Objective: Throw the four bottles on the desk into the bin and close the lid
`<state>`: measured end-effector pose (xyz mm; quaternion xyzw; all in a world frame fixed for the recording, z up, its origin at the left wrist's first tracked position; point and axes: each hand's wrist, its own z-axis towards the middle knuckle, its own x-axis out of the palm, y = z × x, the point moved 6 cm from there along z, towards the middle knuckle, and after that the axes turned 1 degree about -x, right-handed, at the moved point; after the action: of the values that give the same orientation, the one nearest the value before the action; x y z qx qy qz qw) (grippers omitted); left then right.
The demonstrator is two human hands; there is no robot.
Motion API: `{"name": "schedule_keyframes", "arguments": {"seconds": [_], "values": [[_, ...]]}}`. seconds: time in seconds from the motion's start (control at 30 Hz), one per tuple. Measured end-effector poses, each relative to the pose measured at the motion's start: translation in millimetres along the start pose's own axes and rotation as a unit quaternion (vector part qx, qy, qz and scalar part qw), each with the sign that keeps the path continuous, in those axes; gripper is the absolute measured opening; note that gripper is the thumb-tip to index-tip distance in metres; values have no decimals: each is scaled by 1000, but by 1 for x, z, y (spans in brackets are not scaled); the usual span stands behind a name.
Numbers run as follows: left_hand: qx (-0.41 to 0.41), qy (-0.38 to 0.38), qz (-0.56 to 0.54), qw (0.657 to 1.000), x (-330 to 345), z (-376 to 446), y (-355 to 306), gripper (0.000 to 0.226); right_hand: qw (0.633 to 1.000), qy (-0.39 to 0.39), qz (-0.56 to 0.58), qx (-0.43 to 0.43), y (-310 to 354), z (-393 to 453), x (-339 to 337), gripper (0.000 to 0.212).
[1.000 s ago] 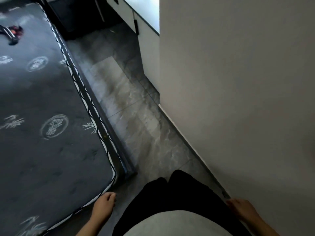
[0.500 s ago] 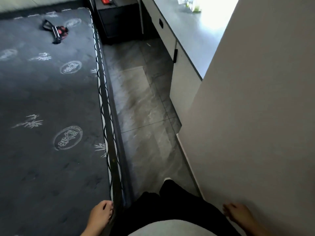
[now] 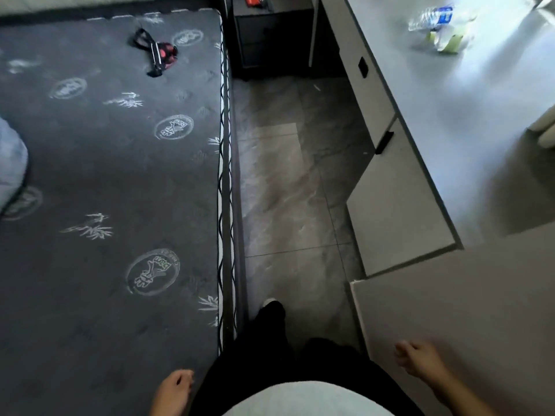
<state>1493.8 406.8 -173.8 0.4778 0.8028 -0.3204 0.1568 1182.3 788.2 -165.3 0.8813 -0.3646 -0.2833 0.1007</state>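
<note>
At the far right end of the grey desk point(image 3: 450, 121) lie blurred plastic bottles: a clear one with a blue label point(image 3: 431, 17) and one or more with green labels point(image 3: 449, 42). No bin is in view. My left hand point(image 3: 172, 391) hangs low beside my left leg, fingers loosely curled, holding nothing. My right hand point(image 3: 419, 360) hangs in front of a grey wall panel, also loosely curled and empty. Both hands are far from the bottles.
A dark mattress point(image 3: 105, 190) with printed logos fills the left side, a black and red strap point(image 3: 157, 52) on it. A grey tiled aisle point(image 3: 285, 190) runs between bed and desk drawers point(image 3: 387, 187). A dark nightstand point(image 3: 270, 37) stands at the far end.
The view has moved forward and swung right, bringing the desk top and the bottles into sight. Both hands still hang empty at my sides.
</note>
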Motion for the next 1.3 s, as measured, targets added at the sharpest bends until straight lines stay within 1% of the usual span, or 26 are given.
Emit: {"name": "schedule_keyframes", "arguments": {"seconds": [0.07, 0.13, 0.23, 0.3, 0.37, 0.47, 0.57, 0.7, 0.77, 0.9, 0.97, 1.07, 1.1, 1.17, 1.23, 1.3], "values": [[18, 11, -9, 1000, -6, 16, -40, 19, 1000, -6, 23, 12, 16, -1, 3, 41], [42, 22, -4, 999, -9, 34, -87, 18, 999, -8, 21, 30, 35, -7, 2, 31], [79, 47, 33, 995, -7, 56, -155, 26, 998, -36, 22, 41, 64, -5, -3, 19], [102, 69, 42, 991, -2, 70, -201, 27, 997, -49, 26, 55, 91, 2, -8, 18], [123, 74, 53, 988, 6, 85, -243, 31, 996, -52, 22, 67, 115, 19, -10, 19], [132, 66, 60, 987, 16, 109, -300, 34, 998, -47, 12, 47, 164, 55, -18, 19], [128, 48, 60, 989, 25, 130, -340, 35, 997, -56, 49, 35, 218, 96, -30, 22], [109, 45, 58, 991, 29, 152, -379, 19, 996, -53, 71, -7, 296, 149, -51, 26], [103, 32, 72, 992, 27, 165, -396, 17, 996, -48, 74, -21, 332, 168, -59, 28], [84, 41, 103, 990, 23, 191, -432, 29, 994, -52, 80, -52, 393, 195, -68, 28], [83, 47, 117, 989, 23, 209, -459, 33, 995, -50, 68, -51, 411, 208, -67, 28], [112, 66, 133, 983, 28, 231, -518, 46, 996, -65, 62, -25, 421, 223, -64, 25], [118, 73, 132, 982, 30, 238, -541, 45, 995, -69, 72, -7, 421, 226, -62, 26], [133, 89, 131, 978, 35, 252, -592, 30, 992, -73, 98, 28, 421, 227, -57, 29], [157, 100, 130, 974, 42, 264, -639, 22, 987, -80, 123, 67, 421, 223, -52, 30], [182, 113, 130, 968, 54, 274, -687, 21, 980, -99, 145, 90, 433, 214, -48, 19]]}}
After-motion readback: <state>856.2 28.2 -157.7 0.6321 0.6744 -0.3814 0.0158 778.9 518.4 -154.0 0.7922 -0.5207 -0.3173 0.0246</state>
